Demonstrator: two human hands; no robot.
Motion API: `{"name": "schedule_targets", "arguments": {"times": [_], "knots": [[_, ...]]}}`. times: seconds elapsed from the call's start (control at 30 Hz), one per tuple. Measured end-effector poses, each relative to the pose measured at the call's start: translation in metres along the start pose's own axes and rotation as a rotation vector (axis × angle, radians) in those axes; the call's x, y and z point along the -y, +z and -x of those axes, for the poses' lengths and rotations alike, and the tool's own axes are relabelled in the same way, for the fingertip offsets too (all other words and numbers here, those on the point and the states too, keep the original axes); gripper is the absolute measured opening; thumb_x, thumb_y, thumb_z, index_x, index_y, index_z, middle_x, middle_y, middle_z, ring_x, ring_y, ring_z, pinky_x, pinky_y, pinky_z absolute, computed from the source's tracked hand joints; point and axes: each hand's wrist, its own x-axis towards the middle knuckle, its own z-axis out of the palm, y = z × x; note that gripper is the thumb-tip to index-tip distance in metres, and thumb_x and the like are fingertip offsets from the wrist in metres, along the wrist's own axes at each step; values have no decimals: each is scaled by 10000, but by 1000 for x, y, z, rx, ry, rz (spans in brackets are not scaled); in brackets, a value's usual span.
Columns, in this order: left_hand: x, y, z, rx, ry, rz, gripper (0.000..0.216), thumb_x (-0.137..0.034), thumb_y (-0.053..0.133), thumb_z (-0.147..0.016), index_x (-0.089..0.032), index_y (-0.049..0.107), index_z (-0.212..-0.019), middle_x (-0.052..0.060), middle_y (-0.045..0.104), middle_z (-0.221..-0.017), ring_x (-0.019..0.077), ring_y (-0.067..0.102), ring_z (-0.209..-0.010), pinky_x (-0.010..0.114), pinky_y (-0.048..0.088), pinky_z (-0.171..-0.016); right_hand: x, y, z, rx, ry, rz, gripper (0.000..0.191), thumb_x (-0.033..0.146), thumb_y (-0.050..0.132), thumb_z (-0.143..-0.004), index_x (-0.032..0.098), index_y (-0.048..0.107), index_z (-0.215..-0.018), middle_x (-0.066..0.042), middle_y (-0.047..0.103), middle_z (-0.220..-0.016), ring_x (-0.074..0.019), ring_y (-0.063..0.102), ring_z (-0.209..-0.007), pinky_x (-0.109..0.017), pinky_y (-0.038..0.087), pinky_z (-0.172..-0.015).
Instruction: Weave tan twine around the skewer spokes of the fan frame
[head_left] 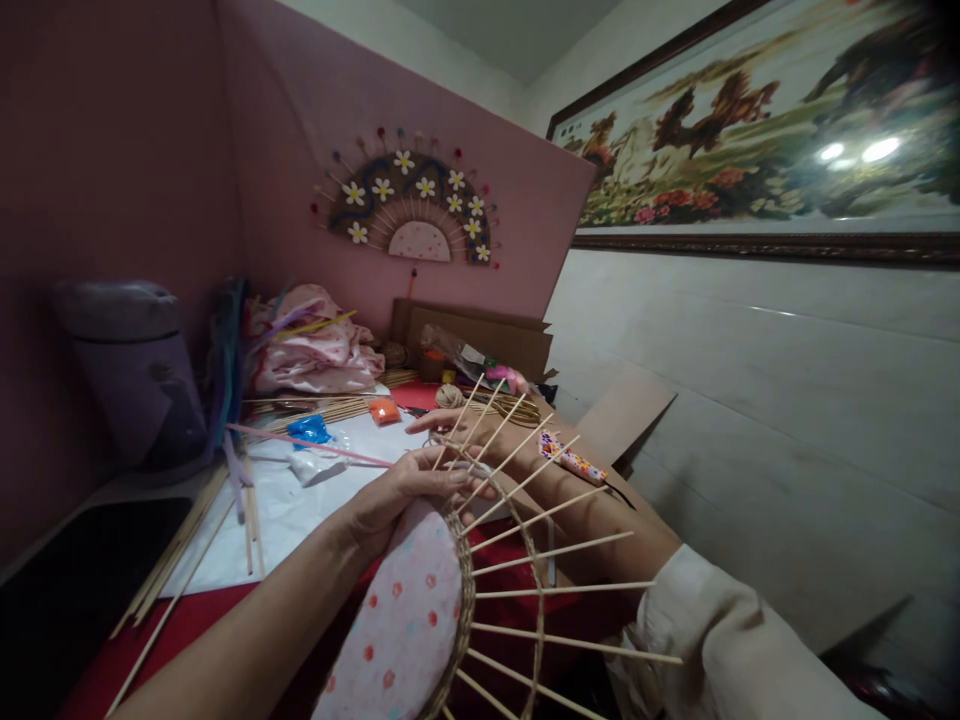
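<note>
1. The left hand (pixel 409 490) lies on the upper rim of a half-made fan frame (pixel 420 610), fingers curled over the edge and pinching at the woven band where the sticks start. It holds the frame; how tightly cannot be told.
2. The fan frame sits right under both hands, near the front edge of the worktop (pixel 300 520), tilted up toward the camera. Its padded centre, pale cloth with red dots, lies below the left hand.
3. The bamboo sticks (pixel 540 520) spread out from that centre like spokes, pointing away to the right and upward. A ring of twine (pixel 536 600) crosses them partway out.
4. The right hand (pixel 487 430) reaches in behind the sticks, so they cross in front of it. Its fingers stretch toward the uppermost sticks, loosely open as far as shows; whether it grips twine cannot be told.
5. Both hands meet at the top of the frame, the left in front of the spokes, the right behind them.
6. A patterned tool (pixel 574 460) lies just beside the right wrist.
</note>
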Motion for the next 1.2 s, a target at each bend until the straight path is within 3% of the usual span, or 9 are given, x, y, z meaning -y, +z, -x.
{"name": "schedule_targets", "arguments": {"times": [0.1,0.2,0.47,0.63,0.83,0.97,1.1,1.2], "knots": [[1,-2,0,21,9,6,295,-102,634,-722,-98,632,-1017,125,696,-872,148,636,-662,258,499,-639,2,1,3,96,3,-79,310,279,638,-747,189,651,-1044,-39,662,-876,-144,606,-746,-264,484,-679],[2,-3,-1,31,1,-10,275,-112,635,-725,-87,637,-999,123,691,-866,140,629,-640,247,495,-621,-3,-1,10,103,25,-132,319,334,634,-766,191,651,-1050,-63,661,-962,-168,617,-851,-296,484,-759],[1,2,1,4,14,-19,272,-113,635,-727,-80,643,-997,126,686,-862,119,614,-613,223,487,-601,-26,-7,9,-149,0,-160,265,381,729,-660,144,666,-759,-8,613,-666,-83,525,-537,-208,397,-509],[5,0,-2,-37,63,-36,239,-185,649,-730,-112,636,-957,113,681,-826,139,616,-571,264,500,-572,-23,0,11,-252,8,-184,285,362,763,-608,157,624,-747,25,557,-617,-63,451,-475,-198,314,-443],[6,-2,-3,-77,61,-92,234,-231,660,-725,-137,625,-937,96,676,-799,147,617,-533,286,508,-549,-25,2,14,-275,25,-178,288,378,756,-600,167,584,-695,49,495,-544,-61,410,-435,-204,272,-419],[1,2,-1,-72,40,-107,234,-221,636,-744,-135,608,-960,106,684,-808,149,621,-528,272,495,-529,-32,-4,9,-414,16,-161,298,401,724,-620,160,573,-708,65,461,-486,-43,340,-378,-196,240,-384],[-1,3,1,-81,27,-107,234,-216,632,-746,-120,606,-958,114,683,-810,140,608,-505,255,477,-490,-37,-16,4,-496,-7,-128,213,317,717,-611,160,578,-650,41,498,-500,-72,420,-421,-208,320,-406],[-1,3,1,-82,36,-98,239,-221,637,-744,-116,612,-957,116,681,-814,135,607,-516,264,491,-519,-35,-20,4,-530,-29,-113,139,243,701,-599,177,633,-701,-20,616,-660,-130,540,-567,-244,416,-483]]}}
